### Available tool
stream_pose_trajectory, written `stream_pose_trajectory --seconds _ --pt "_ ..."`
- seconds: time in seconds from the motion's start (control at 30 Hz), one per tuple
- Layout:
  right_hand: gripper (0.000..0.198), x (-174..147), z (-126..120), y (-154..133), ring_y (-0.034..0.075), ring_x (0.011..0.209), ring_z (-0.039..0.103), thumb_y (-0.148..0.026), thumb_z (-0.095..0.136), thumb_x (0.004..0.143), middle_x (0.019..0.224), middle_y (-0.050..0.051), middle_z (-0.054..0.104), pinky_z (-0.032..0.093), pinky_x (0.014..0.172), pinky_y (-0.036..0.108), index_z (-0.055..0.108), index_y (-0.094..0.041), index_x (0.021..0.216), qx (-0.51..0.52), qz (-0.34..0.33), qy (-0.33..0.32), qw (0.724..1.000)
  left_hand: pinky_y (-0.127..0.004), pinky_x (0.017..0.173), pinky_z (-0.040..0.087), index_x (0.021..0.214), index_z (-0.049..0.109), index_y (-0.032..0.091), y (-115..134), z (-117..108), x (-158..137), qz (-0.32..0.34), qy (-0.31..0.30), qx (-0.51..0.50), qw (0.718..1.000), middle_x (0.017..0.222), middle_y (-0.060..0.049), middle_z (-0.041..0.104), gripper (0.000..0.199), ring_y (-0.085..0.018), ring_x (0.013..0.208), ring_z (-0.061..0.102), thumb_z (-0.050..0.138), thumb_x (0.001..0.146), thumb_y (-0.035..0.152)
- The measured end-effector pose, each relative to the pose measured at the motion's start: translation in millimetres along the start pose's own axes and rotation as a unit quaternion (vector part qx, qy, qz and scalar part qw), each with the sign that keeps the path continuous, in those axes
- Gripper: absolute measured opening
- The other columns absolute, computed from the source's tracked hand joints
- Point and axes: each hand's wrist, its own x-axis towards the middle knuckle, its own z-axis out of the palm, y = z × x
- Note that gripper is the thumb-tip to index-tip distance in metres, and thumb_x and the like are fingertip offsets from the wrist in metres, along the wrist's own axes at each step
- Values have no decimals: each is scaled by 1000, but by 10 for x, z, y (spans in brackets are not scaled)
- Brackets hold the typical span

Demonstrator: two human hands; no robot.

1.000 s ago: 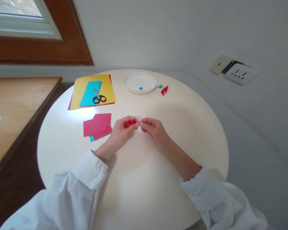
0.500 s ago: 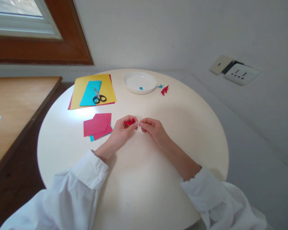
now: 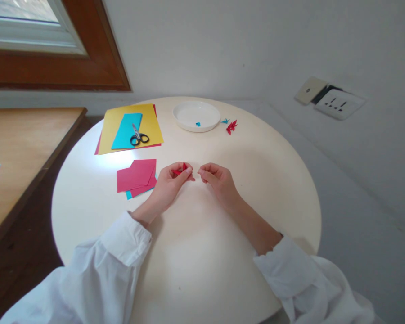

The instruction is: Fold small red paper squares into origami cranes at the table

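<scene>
Between the thumb and fingers of my left hand [image 3: 173,180] is a small red origami piece [image 3: 177,172] of folded paper with pointed tips, partly covered by the fingers. Just to its right, a small gap away, my right hand [image 3: 216,179] is closed in a pinch. Whether anything tiny sits in that pinch cannot be made out. Both hands are over the middle of the round white table [image 3: 189,261]. Left of my left hand lie loose red paper pieces [image 3: 135,176], with a blue piece [image 3: 128,195] sticking out beneath.
Farther back are yellow sheets [image 3: 113,121] over red, with blue paper [image 3: 123,132] and black-handled scissors [image 3: 139,138] on top. A white plate [image 3: 178,120] holds a small blue piece [image 3: 198,124]. Small red folded pieces [image 3: 231,127] and a blue one [image 3: 225,121] lie beside it.
My right hand has drawn slightly right, away from my left hand. The red origami piece has turned in my left fingers, with one tip now pointing up.
</scene>
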Motion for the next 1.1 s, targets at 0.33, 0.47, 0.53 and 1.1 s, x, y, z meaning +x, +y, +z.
stream_pose_trajectory --seconds 0.33,0.47,0.53,1.1 --pt "14 -41 12 15 13 63 57 -33 62 68 68 1 64 46 63 28 62 -19 70 -43 -45 16 998 -25 69 46 77 62 15 -2 -1 2 -16 -12 -58 998 70 1 60 15 -10 66 58 70 65 19" --pt "17 -49 14 31 13 62 58 -33 63 70 68 1 64 46 63 29 64 -18 77 -75 -59 -2 995 -25 68 46 80 61 16 -9 -2 1 -6 -5 -30 1000 69 2 59 17 -10 65 56 69 66 20" --pt "16 -48 12 32 14 63 59 -32 63 71 69 1 65 46 63 29 66 -19 79 -87 -68 -7 994 -26 68 46 83 59 17 -7 -1 -2 2 -1 -2 1000 67 2 58 20 -11 66 57 69 67 22" --pt "15 -32 5 48 15 70 60 -30 60 72 79 3 69 47 66 29 67 -19 78 -79 -48 5 996 -24 64 45 85 54 18 1 -5 -6 -45 22 -3 999 61 4 58 27 -10 61 57 71 65 22"
